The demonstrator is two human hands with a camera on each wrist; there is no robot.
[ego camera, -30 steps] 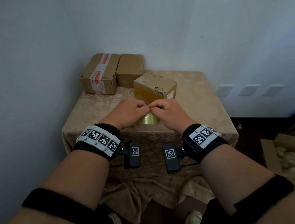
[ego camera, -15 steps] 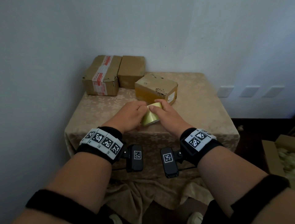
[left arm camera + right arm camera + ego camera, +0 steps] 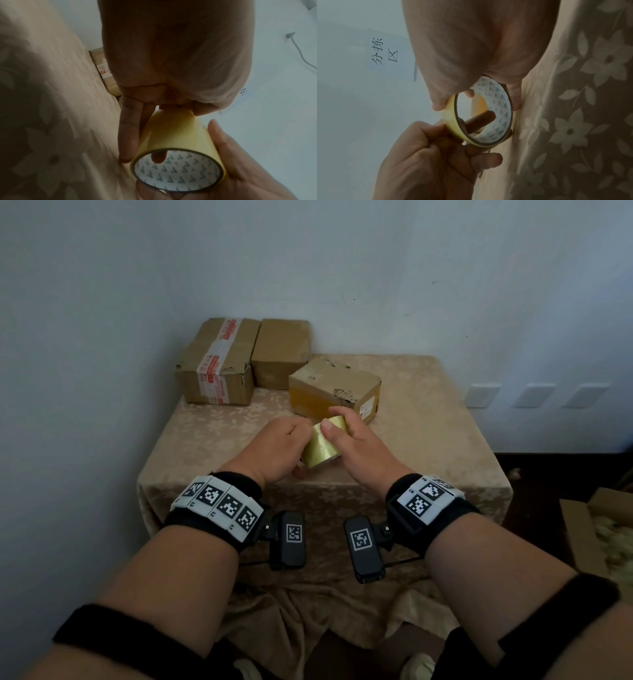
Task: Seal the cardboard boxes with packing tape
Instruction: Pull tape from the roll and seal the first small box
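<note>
Both hands hold a yellow tape roll (image 3: 321,445) just above the table (image 3: 428,419), in front of the nearest cardboard box (image 3: 334,386). My right hand (image 3: 337,424) grips it with the thumb on the outer band and the fingers behind. My left hand (image 3: 294,440) curls against the roll's left side. In the left wrist view its fingers (image 3: 130,128) lie along the tape roll (image 3: 176,135). In the right wrist view a left finger (image 3: 481,120) reaches into the tape roll's patterned core (image 3: 498,108). No loose tape end shows.
Two more boxes stand at the back left by the wall: one with red and white tape (image 3: 217,364), one plain (image 3: 281,352). An open carton (image 3: 596,532) sits on the floor at the right. A floral cloth drapes over the table edges.
The roll has come up off the cloth and tipped so that its yellow band faces me. Both hands have moved slightly forward with it, towards the nearest box.
</note>
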